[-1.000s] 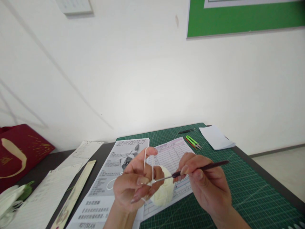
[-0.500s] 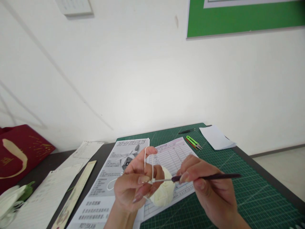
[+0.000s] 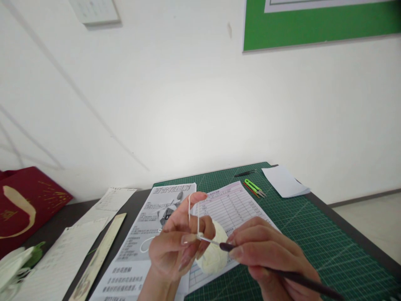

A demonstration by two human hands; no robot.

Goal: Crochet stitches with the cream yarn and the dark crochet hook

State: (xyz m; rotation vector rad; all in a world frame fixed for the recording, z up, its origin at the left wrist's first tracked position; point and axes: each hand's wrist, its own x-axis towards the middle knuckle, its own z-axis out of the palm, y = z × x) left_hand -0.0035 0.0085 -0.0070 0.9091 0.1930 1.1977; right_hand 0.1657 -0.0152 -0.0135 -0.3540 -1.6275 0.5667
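My left hand pinches the start of a small piece of cream yarn work between thumb and fingers. The yarn strand runs up over its raised index finger. My right hand is closed around the dark handle of a crochet hook. Its thin metal shaft reaches left into the yarn at the left fingertips. A ball of cream yarn sits behind the hands on a printed form, partly hidden by the left fingers.
A printed pattern sheet and a ruled form lie on the green cutting mat. Green thread snips, tweezers and white paper are farther back. Left are a ruler, handwritten sheets and a red bag.
The hook has tilted, with its handle end lower and its tip angled up to the left. My right hand has turned and dropped slightly. My left hand stays nearly in place.
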